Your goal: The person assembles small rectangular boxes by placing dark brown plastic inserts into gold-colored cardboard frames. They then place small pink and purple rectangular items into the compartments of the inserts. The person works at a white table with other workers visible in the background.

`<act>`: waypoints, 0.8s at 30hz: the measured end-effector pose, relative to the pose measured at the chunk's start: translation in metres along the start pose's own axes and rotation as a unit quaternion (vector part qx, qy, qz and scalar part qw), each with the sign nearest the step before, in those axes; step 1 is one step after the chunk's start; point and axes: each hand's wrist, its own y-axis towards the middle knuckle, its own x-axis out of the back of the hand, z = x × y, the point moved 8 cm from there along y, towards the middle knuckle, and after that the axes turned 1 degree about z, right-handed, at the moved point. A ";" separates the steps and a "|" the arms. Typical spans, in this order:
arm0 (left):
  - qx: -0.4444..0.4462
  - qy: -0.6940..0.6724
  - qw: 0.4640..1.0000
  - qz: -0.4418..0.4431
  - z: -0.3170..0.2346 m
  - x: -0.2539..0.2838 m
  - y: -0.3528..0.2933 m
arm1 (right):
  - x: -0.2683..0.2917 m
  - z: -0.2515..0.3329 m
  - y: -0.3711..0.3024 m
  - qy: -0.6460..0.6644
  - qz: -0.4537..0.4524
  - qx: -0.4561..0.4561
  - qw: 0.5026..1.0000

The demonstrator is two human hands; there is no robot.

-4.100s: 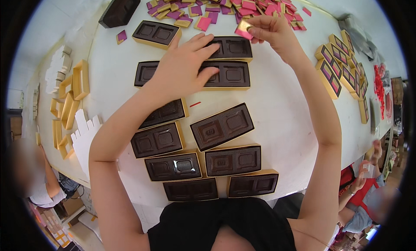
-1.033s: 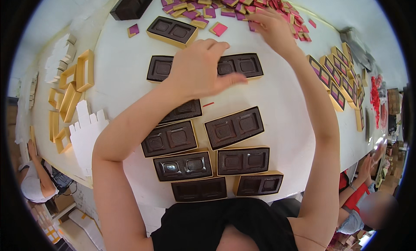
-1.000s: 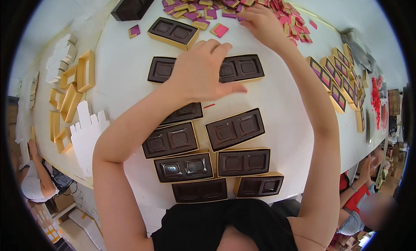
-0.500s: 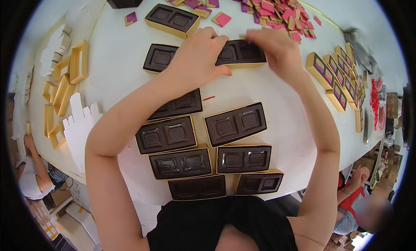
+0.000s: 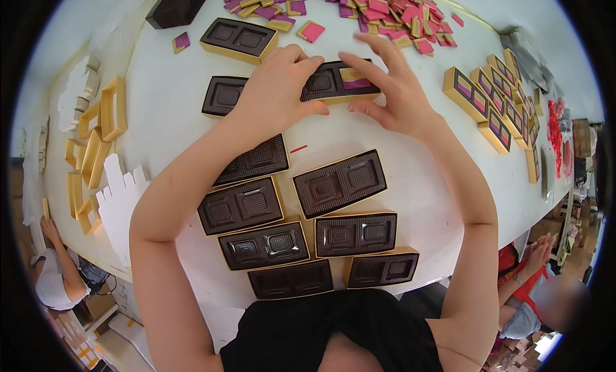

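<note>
My left hand [image 5: 276, 86] reaches over two small gold boxes with dark plastic trays. Its fingers and thumb straddle the right-hand box [image 5: 323, 84], gripping it; the palm covers part of the left-hand box [image 5: 224, 95]. In the right compartment of the gripped box lies a flat purple-and-gold wrapped square [image 5: 355, 78]. My right hand [image 5: 407, 99] hovers at that box's right end, fingers spread and holding nothing. Just beyond stands another gold box with an unfilled dark tray [image 5: 239, 38].
Several similar tray boxes [image 5: 340, 182] stand nearest me. Pink and purple wrapped squares [image 5: 391, 12] are heaped at the far side. Filled boxes [image 5: 494, 102] cluster at right; gold frames [image 5: 113, 109] and white card pieces [image 5: 119, 198] lie left. Other people sit at both sides.
My right hand has let go of the purple-and-gold square, now visible in the right compartment, and its fingers have spread. My left hand still grips the box. The view has shifted slightly.
</note>
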 end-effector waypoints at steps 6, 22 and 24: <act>-0.002 -0.017 1.000 -0.005 -0.001 -0.001 0.000 | -0.024 -0.036 -0.008 0.172 0.118 -0.117 0.971; -0.008 -0.097 0.995 -0.035 0.001 -0.001 0.002 | 0.019 -0.144 -0.007 -0.126 0.031 -0.222 0.966; 0.002 -0.107 0.994 -0.034 0.001 -0.002 0.002 | 0.038 -0.104 0.004 -0.105 -0.099 -0.159 0.977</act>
